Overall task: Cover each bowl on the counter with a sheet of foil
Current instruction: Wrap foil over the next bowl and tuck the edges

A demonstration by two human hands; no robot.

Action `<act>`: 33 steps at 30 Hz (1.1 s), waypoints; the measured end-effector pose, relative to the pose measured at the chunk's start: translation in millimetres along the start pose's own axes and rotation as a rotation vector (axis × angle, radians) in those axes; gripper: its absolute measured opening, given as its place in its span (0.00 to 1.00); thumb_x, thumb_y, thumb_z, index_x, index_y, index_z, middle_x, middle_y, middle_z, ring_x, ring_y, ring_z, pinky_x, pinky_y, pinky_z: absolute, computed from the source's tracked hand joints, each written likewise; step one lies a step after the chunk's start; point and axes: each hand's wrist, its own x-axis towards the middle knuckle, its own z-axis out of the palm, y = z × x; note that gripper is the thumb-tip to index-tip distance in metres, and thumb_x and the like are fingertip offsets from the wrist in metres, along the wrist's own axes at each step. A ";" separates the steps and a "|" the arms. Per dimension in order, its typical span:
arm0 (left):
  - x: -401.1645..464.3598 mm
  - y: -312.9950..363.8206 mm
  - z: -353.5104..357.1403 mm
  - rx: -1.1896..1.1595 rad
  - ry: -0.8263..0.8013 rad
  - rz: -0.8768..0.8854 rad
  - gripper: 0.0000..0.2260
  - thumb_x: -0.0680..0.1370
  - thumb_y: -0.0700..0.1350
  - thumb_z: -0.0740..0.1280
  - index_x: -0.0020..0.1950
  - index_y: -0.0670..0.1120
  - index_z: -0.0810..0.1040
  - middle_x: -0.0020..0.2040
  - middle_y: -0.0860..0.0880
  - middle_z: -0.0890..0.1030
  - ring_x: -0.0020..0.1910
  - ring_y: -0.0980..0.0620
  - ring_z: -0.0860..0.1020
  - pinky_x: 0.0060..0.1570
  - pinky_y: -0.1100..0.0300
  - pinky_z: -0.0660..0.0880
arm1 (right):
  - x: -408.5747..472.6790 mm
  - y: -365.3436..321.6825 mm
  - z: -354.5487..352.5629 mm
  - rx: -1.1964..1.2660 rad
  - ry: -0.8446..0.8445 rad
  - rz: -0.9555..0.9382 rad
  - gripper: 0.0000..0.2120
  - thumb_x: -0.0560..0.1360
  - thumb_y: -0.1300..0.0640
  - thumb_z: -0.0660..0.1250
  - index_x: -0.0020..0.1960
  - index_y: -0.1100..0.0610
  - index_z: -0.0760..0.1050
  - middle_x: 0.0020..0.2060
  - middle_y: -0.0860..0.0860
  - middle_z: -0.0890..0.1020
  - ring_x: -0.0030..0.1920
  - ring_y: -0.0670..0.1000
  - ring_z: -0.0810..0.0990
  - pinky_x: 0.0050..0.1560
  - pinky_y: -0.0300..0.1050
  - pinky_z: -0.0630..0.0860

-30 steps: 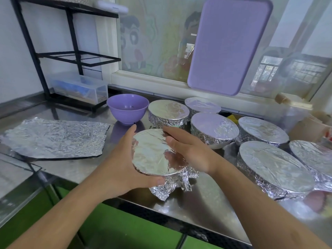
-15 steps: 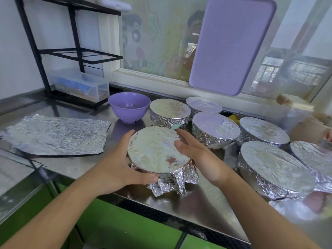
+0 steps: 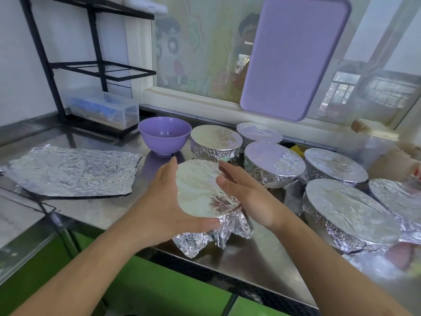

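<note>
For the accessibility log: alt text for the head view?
The left hand and right hand flank a foil-wrapped bowl, fingers straight against its sides. Behind stand an uncovered purple bowl and six foil-covered bowls; a spare foil sheet lies left.

Between left hand (image 3: 159,201), right hand (image 3: 248,197): foil-covered bowl (image 3: 198,192)

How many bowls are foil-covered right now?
7: front bowl, second bowl behind it, back bowl by the sill, middle bowl, right bowl, large bowl front right, edge bowl cut off at right. The purple bowl is uncovered; more may sit off-frame.
</note>
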 end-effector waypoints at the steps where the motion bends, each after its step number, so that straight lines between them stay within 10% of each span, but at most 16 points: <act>1: 0.4 -2.0 -3.4 -0.034 -0.027 0.004 0.68 0.50 0.75 0.81 0.81 0.51 0.55 0.73 0.52 0.64 0.69 0.54 0.68 0.63 0.61 0.72 | -1.1 1.9 -2.8 0.005 0.001 0.013 0.29 0.83 0.42 0.65 0.82 0.44 0.63 0.70 0.37 0.74 0.65 0.32 0.72 0.71 0.40 0.65; 5: -2.0 -2.4 -20.2 -0.132 -0.151 -0.017 0.72 0.54 0.67 0.85 0.85 0.59 0.42 0.78 0.65 0.54 0.74 0.63 0.63 0.71 0.65 0.64 | 2.0 1.9 -7.2 -0.116 0.110 -0.018 0.23 0.82 0.37 0.64 0.74 0.43 0.73 0.68 0.39 0.79 0.67 0.39 0.76 0.70 0.46 0.71; 9: -6.3 15.4 -24.6 -0.060 -0.112 0.015 0.54 0.60 0.66 0.83 0.74 0.68 0.49 0.66 0.73 0.56 0.61 0.78 0.62 0.51 0.82 0.63 | 12.4 -9.6 -3.3 -0.327 0.063 -0.115 0.28 0.85 0.40 0.61 0.83 0.41 0.61 0.81 0.36 0.61 0.79 0.36 0.57 0.74 0.33 0.52; 15: -1.2 18.9 1.7 0.214 0.050 0.040 0.68 0.53 0.85 0.69 0.82 0.50 0.55 0.77 0.54 0.62 0.77 0.52 0.62 0.74 0.49 0.68 | 23.4 -10.7 5.3 -0.387 -0.010 -0.107 0.22 0.88 0.47 0.57 0.81 0.48 0.68 0.79 0.40 0.67 0.78 0.37 0.61 0.77 0.33 0.52; 26: -5.9 6.4 3.8 0.087 0.086 0.071 0.72 0.52 0.77 0.78 0.86 0.53 0.46 0.78 0.62 0.57 0.78 0.57 0.60 0.76 0.54 0.65 | 19.2 -6.4 12.4 -0.092 0.075 -0.007 0.19 0.87 0.48 0.61 0.48 0.24 0.78 0.51 0.19 0.77 0.61 0.25 0.72 0.63 0.27 0.64; 33: -3.4 2.5 -14.8 0.046 -0.118 0.049 0.73 0.53 0.75 0.81 0.85 0.58 0.40 0.78 0.71 0.46 0.78 0.65 0.54 0.80 0.56 0.60 | 10.8 -5.0 3.0 -0.215 0.148 -0.040 0.15 0.87 0.45 0.59 0.64 0.50 0.79 0.55 0.43 0.81 0.58 0.44 0.77 0.60 0.41 0.71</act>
